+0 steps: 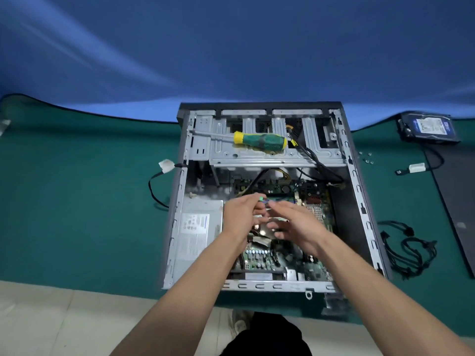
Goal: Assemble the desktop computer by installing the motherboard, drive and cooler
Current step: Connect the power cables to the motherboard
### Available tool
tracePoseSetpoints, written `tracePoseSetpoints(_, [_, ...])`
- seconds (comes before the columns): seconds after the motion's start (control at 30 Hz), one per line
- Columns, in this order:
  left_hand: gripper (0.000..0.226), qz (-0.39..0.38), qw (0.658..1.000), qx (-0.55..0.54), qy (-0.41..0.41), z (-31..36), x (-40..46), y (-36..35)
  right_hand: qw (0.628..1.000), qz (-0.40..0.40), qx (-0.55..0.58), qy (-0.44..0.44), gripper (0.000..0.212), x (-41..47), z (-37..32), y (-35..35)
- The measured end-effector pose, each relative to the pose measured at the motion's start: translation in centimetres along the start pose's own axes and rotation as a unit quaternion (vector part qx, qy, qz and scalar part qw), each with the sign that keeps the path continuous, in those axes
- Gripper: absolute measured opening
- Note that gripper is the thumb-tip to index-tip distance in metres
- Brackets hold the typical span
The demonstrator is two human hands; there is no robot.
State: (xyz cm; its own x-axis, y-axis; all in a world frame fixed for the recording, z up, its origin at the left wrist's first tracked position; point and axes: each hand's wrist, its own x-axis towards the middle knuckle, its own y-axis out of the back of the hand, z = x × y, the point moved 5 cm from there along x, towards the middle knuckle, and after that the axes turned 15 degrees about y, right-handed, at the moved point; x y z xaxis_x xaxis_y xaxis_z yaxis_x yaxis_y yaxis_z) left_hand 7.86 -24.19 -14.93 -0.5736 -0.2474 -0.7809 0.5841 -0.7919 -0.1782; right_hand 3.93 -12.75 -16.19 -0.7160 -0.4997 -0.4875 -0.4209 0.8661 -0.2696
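Note:
The open computer case (pixel 358 191) lies flat on the green mat, and the motherboard (pixel 262 258) sits inside it. A cooler (pixel 273 220) with pale fins and a copper part shows between my hands at the board's middle, mostly hidden. My left hand (pixel 241 214) has its fingers curled at the cooler's left edge, the thumb near a small green clip (pixel 261 199). My right hand (pixel 298 224) hovers over the cooler's right side with fingers spread and blurred. The hard drive (pixel 428 128) lies outside the case on the mat at the far right.
A green and yellow screwdriver (pixel 259 141) rests on the drive cage (pixel 257 155). The power supply (pixel 198 232) fills the case's left side. Loose screws (pixel 366 158), a white-plug cable (pixel 416 167), a black cable bundle (pixel 408 249) and a dark side panel (pixel 457 201) lie to the right.

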Motion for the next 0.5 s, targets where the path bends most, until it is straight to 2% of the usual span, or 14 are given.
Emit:
tracePoseSetpoints(0.1, [0.022,0.051,0.994,0.091,-0.042,1.7,-0.3,0.0,0.996,0.027,0.078,0.028,0.007,0.8,-0.8,-0.9])
tracePoseSetpoints(0.23, [0.035,0.128,0.957,0.244,-0.096,3.8,-0.7,-0.4,0.988,0.047,0.137,0.053,0.006,1.9,-1.9,-1.3])
tracePoseSetpoints(0.3, [0.033,0.151,0.903,0.379,-0.132,5.1,-1.0,-0.9,0.989,0.033,0.134,0.059,0.009,2.4,-2.2,-1.6])
tracePoseSetpoints(0.4, [0.019,0.196,0.77,0.578,-0.183,6.6,-1.2,-1.7,0.989,-0.005,0.13,0.07,0.01,3.1,-2.8,-1.7])
tracePoseSetpoints(0.43, [0.017,0.21,0.744,0.605,-0.191,7.0,-1.3,-1.7,0.989,-0.014,0.13,0.074,0.011,3.2,-3.1,-1.8])
tracePoseSetpoints(0.47, [0.018,0.218,0.733,0.616,-0.188,7.3,-1.3,-1.5,0.989,-0.02,0.126,0.079,0.011,3.4,-3.3,-1.9])
tracePoseSetpoints(0.5, [0.021,0.215,0.739,0.614,-0.175,7.4,-1.1,-1.2,0.99,-0.018,0.115,0.085,0.012,3.5,-3.5,-2.0])
